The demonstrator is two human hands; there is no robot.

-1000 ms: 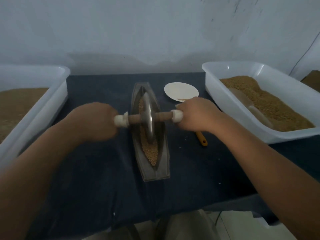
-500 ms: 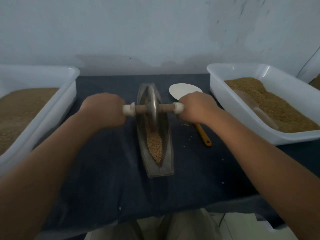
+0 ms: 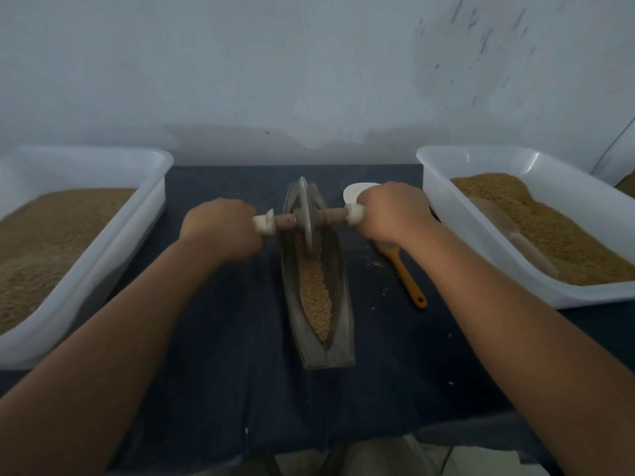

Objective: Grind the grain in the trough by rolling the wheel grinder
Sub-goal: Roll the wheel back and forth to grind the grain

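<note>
So the left hand and right hand each grip a white-capped end of the wooden axle, with the grey metal disc wheel grinder standing near the far end of the grey boat-shaped trough mid-frame. I'd keep that axle level and press evenly (a tilt could ride the disc up the wall) while rolling through the tan grain lower down. The white plastic tub at the left edge and the matching tub at the right both hold heaped brown grain

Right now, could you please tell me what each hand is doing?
Left hand: gripping the wheel grinder by its left handle end.
Right hand: gripping its right handle end.
</note>
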